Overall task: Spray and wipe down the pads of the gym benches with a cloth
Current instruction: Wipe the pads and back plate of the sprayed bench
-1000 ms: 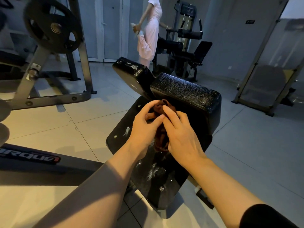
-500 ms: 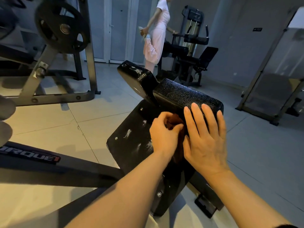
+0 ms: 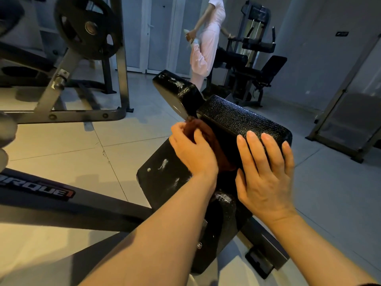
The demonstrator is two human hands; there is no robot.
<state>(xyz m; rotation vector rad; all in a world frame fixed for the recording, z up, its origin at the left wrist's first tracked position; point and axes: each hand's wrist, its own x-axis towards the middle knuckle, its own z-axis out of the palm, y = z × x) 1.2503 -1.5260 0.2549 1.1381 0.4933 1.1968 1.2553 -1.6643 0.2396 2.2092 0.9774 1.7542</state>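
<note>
Black textured vinyl pad sits centre frame on a bench frame, a second angled pad just beyond it to the far left. Left hand has fingers curled round a bunched brown cloth, pressing it against the near side face of the pad, right at the gap between the two pads. Right hand lies flat, fingers straight and spread, on the pad's near right corner, seemingly bracing it. White foam or spray smears show on the black panel below the pads, not yet wiped. Step in hand looks like the wipe stage: cloth working the pad's side, spray already applied by the look of the residue. No spray bottle in view. Next move likely calls for dragging the cloth down over the smeared panel or up across the top face, keeping pressure even. Weight plate rack stands far left; another person stands at the far machines.
</note>
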